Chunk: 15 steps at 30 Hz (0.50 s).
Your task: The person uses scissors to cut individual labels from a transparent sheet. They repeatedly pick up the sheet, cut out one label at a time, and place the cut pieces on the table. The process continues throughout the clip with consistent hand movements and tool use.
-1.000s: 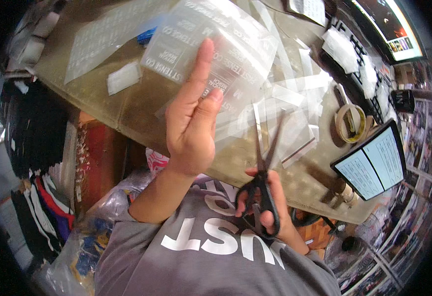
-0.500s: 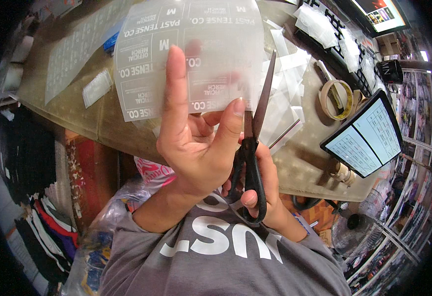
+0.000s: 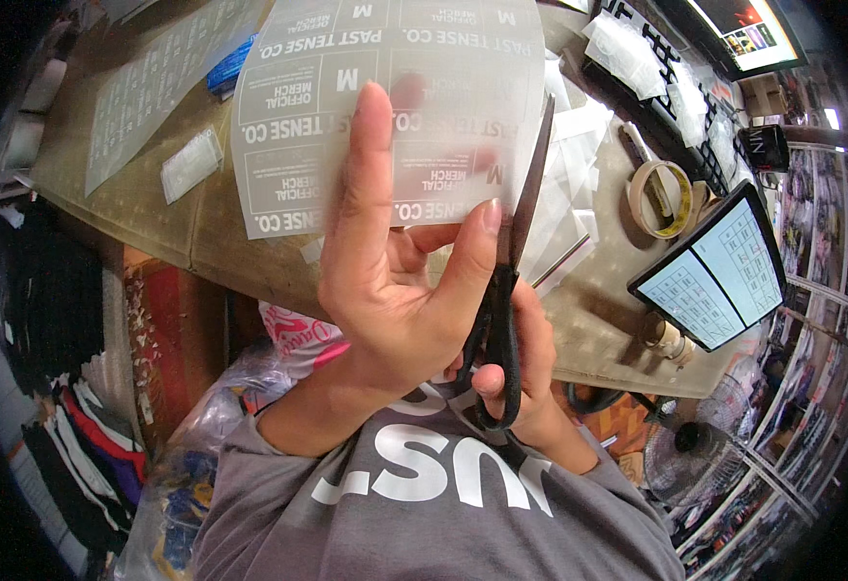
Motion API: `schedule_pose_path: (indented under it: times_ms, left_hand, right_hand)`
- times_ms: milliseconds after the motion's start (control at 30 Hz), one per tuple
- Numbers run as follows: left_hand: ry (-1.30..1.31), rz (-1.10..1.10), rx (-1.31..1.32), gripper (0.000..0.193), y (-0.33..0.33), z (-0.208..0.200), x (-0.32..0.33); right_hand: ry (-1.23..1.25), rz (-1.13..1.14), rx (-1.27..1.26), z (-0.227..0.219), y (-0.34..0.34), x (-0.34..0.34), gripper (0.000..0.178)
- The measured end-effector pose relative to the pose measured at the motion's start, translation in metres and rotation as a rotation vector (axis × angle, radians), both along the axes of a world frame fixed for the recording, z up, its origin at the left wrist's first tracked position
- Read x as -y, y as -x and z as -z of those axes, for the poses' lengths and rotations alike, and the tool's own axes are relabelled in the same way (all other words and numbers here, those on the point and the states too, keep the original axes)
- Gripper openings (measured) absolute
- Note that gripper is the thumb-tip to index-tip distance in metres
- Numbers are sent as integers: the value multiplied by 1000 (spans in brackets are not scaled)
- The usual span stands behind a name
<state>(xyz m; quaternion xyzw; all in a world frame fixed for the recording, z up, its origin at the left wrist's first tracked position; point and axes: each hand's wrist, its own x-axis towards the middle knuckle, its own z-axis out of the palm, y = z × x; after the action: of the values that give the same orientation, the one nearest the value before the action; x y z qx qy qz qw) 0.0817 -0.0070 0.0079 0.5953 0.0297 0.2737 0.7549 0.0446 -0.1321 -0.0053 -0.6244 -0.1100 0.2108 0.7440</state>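
Note:
A translucent sheet printed with white lettering in boxed panels [image 3: 288,108] is held up in front of me by my left hand [image 3: 385,290]. Its index finger and thumb lie on the near face; the other fingers are behind, showing faintly through the film. My right hand [image 3: 536,339] grips black-handled scissors [image 3: 504,339], with fingers through the loops. One dark blade rises in front along the sheet's right edge, and the other is mostly hidden behind the film. The blades stand slightly apart.
The worktable [image 3: 153,218] carries loose clear film strips [image 3: 564,165], a small clear packet [image 3: 191,165] and another printed sheet [image 3: 143,107]. To the right are tape rolls [image 3: 634,198], a tablet [image 3: 709,266], a keyboard [image 3: 690,140] and a fan [image 3: 690,441].
The sheet and both hands have shifted a little to the right. The scissor blades have come closer together at the sheet's right edge.

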Motion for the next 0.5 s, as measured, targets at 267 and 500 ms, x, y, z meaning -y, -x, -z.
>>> schedule_pose_path:
  times_ms: [267, 500]
  left_hand:
    - [13, -2, -3, 78, 1, 1, -1]
    - [15, 11, -19, 77, 1, 0, 0]
  right_hand:
    - [105, 20, 147, 4, 1, -2, 82]
    - [147, 53, 225, 8, 2, 1, 76]
